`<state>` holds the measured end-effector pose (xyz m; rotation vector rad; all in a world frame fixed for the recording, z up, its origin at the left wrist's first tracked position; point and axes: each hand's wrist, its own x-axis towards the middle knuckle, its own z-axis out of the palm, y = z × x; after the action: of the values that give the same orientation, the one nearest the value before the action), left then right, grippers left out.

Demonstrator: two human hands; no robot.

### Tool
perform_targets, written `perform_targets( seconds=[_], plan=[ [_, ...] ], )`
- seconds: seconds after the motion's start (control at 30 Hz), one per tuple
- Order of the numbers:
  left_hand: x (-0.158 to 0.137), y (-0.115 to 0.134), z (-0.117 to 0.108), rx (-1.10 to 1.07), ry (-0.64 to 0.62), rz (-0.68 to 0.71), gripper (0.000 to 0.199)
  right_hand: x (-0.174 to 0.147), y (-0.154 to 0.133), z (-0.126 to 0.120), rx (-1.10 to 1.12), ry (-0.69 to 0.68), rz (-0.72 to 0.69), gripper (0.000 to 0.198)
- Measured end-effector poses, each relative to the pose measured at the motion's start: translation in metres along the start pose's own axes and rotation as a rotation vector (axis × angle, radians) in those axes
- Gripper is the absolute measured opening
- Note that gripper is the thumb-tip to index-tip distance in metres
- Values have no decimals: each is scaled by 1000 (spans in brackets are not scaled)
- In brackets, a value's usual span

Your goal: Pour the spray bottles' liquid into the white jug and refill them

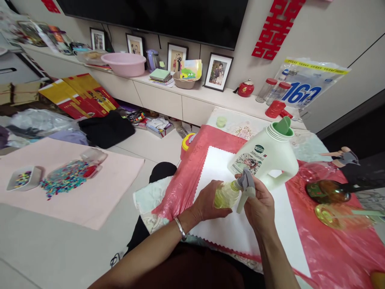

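Observation:
My left hand is wrapped round a small clear spray bottle with yellow-green liquid in it. The fingers of my right hand are closed on the grey spray head at the bottle's neck; whether it is fully screwed on I cannot tell. Just behind my hands a large pale green detergent jug stands uncapped, with a green spout in its mouth. Below lies a white sheet on a red plastic cover.
On the right are a dark green bottle, a clear spray bottle and a yellowish glass dish. A small green cup stands at the back. To the left, colourful pieces lie on a pink sheet.

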<state>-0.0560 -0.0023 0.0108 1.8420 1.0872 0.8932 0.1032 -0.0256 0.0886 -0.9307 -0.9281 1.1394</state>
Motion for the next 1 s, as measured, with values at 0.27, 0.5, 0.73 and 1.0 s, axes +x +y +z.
perform_targets(
  seconds=[0.27, 0.5, 0.73, 1.0],
  plan=[
    [-1, -1, -1, -34, 4, -2, 80, 3, 2, -6, -32, -42, 11, 40],
    [-2, -2, 0, -53, 16, 4, 81, 5, 5, -2, -37, -27, 3, 40],
    [0, 0, -1, -34, -3, -9, 76, 3, 7, -5, -58, -46, 28, 39],
    [1, 3, -1, -3, -8, -8, 72, -4, 21, -3, -31, -7, 19, 37]
  ],
)
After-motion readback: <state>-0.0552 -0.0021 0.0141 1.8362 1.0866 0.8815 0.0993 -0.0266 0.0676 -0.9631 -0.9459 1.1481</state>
